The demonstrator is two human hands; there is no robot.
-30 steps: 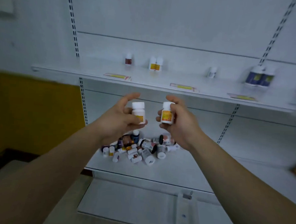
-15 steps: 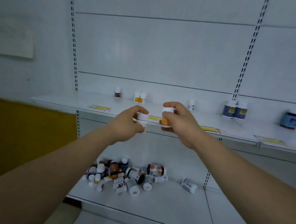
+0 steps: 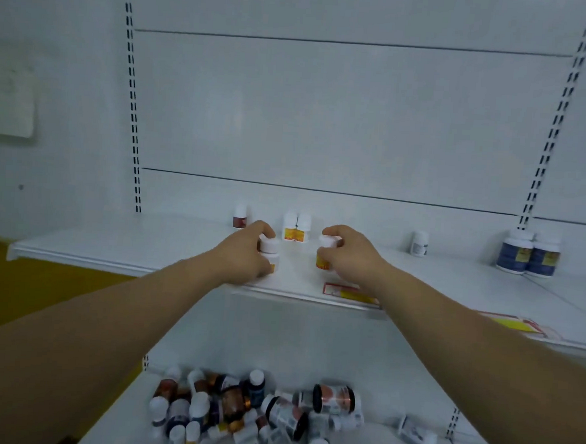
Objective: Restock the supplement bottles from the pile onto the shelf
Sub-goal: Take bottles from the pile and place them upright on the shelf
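Observation:
My left hand (image 3: 246,253) grips a small white bottle with a yellow label (image 3: 270,249), upright over the white upper shelf (image 3: 129,242). My right hand (image 3: 348,254) grips a matching white bottle (image 3: 325,253), also upright over the shelf, a little to the right. Just behind them stand two matching white bottles with yellow labels (image 3: 296,227) against the back panel. The pile of mixed supplement bottles (image 3: 245,414) lies on the lower shelf below my arms.
On the upper shelf stand a white bottle with a dark red label (image 3: 240,216), a small white bottle (image 3: 419,243) and two blue-labelled bottles (image 3: 528,252) at the right. Yellow price tags (image 3: 349,292) sit on the shelf's front edge. One bottle (image 3: 416,433) lies apart from the pile.
Both hands have moved forward and onto the upper shelf with their bottles, closer to the two matching bottles at the back. The view has tilted up.

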